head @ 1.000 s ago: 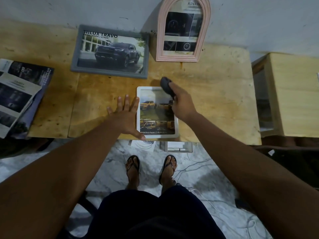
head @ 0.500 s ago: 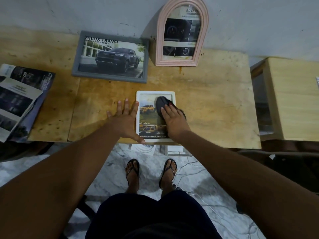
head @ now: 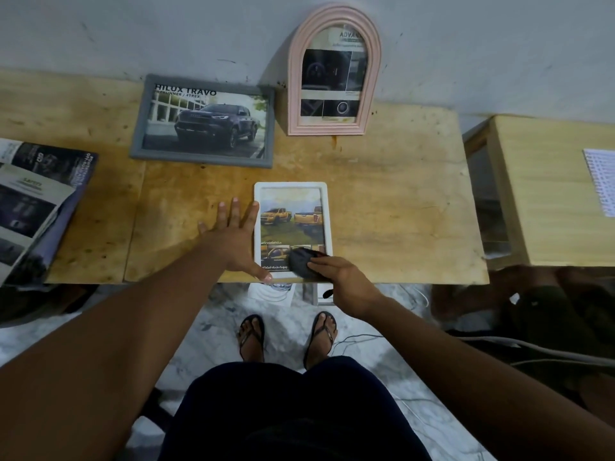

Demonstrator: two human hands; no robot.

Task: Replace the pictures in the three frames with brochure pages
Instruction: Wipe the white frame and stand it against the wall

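Head, dark wad (head: 301, 265), maybe cloth, white frame (head: 289, 185)

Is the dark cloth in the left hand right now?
No, the right hand grips the dark cloth on the white frame, while the left hand lies flat with straight fingers at its left edge.

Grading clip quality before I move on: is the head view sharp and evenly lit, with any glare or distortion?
Head view: dim indoor light, no strong glare on the white frame; wide-angle distortion bends the table edges and stretches both forearms; the dark pad in the right hand looks blurred.
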